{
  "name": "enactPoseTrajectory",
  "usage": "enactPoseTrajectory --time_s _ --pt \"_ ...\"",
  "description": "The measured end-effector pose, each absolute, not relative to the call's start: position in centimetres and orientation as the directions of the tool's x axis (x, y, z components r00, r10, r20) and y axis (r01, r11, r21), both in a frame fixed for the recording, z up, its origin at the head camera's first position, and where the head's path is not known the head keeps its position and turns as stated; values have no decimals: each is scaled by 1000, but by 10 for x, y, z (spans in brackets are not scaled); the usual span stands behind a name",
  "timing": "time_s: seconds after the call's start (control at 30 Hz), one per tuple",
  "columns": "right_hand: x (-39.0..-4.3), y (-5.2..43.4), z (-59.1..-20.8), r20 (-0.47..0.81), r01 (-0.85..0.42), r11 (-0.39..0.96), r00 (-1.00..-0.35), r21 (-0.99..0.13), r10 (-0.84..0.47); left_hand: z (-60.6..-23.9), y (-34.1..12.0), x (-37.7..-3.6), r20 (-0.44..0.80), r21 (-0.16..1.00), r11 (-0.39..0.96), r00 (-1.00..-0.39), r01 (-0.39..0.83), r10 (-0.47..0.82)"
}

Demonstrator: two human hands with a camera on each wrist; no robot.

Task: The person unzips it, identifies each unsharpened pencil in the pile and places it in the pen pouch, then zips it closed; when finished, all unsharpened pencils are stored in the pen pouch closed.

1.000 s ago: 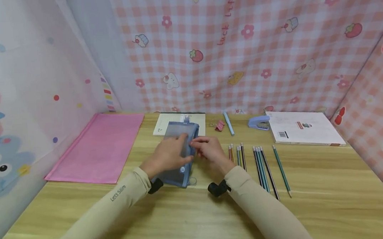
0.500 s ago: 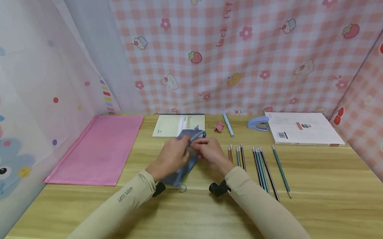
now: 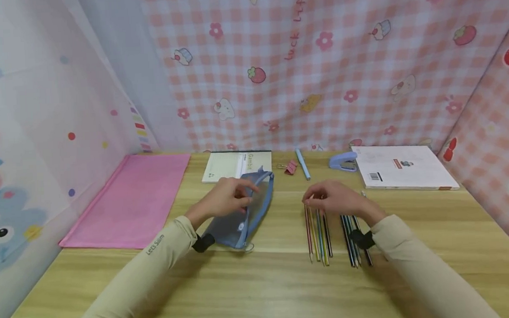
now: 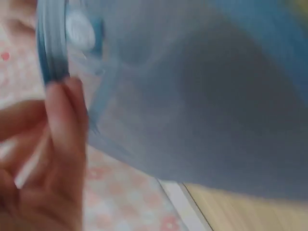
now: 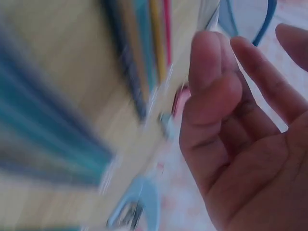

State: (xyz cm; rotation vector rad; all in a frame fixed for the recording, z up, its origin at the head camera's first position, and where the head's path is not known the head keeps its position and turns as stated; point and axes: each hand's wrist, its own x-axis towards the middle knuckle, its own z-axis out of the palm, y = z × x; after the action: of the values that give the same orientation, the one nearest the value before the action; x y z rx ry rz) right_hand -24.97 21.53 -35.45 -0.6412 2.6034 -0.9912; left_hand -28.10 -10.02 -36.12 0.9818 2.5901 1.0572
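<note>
- Near field, 6 o'clock: two beige sleeves enter over bare wooden table [image 3: 260,291]; this front strip is the widest open room for moving.
- Left hand [image 3: 222,200], about 11 o'clock of table centre: fingers curled on the upper rim of the blue mesh pencil pouch [image 3: 244,211], holding its mouth lifted and open toward 3 o'clock. The left wrist view shows a fingertip [image 4: 67,110] against the blue edging.
- Right hand [image 3: 330,198], about 1 o'clock: fingers loosely apart and bent, poised over the far ends of the coloured pencils [image 3: 317,237]. The right wrist view is blurred but shows the palm bare, nothing held; contact with the pencils cannot be told.
- Dark pencils [image 3: 354,240] lie just beside, at 3 o'clock of the coloured set, partly under the right wrist.
- Judgement on handling: gather the coloured set by pinching all ends together, keeping the points aligned; lift before travelling toward 9 o'clock so the dark set is not dragged. The pouch mouth should stay wide and low.
- Clearance: the gap between pouch and pencils is bare wood, a short direct path.
- Far edge, 12 o'clock: notebook [image 3: 235,165], pink binder clip [image 3: 291,167], light-blue pen [image 3: 302,164], blue stapler [image 3: 343,162], white book [image 3: 402,167]; pink folder [image 3: 132,197] at 10 o'clock. Curtain walls close the three far sides.
</note>
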Motion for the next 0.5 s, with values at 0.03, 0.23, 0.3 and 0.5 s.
enactPoseTrajectory --time_s 0.03,0.23,0.3,0.5 --pt "-248 224 -353 -105 -314 671 -856 -671 -506 -361 -103 -283 67 704 507 -757 497 650" --pt "-237 260 -356 -98 -321 675 -858 -664 -504 -364 -112 -292 59 812 384 -716 440 696" --pt "-233 266 -361 -79 -332 676 -862 -658 -500 -365 -113 -294 65 819 366 -706 442 706" --pt "-229 268 -372 -12 -400 685 -859 -609 -512 -365 -115 -299 49 811 378 -696 447 716"
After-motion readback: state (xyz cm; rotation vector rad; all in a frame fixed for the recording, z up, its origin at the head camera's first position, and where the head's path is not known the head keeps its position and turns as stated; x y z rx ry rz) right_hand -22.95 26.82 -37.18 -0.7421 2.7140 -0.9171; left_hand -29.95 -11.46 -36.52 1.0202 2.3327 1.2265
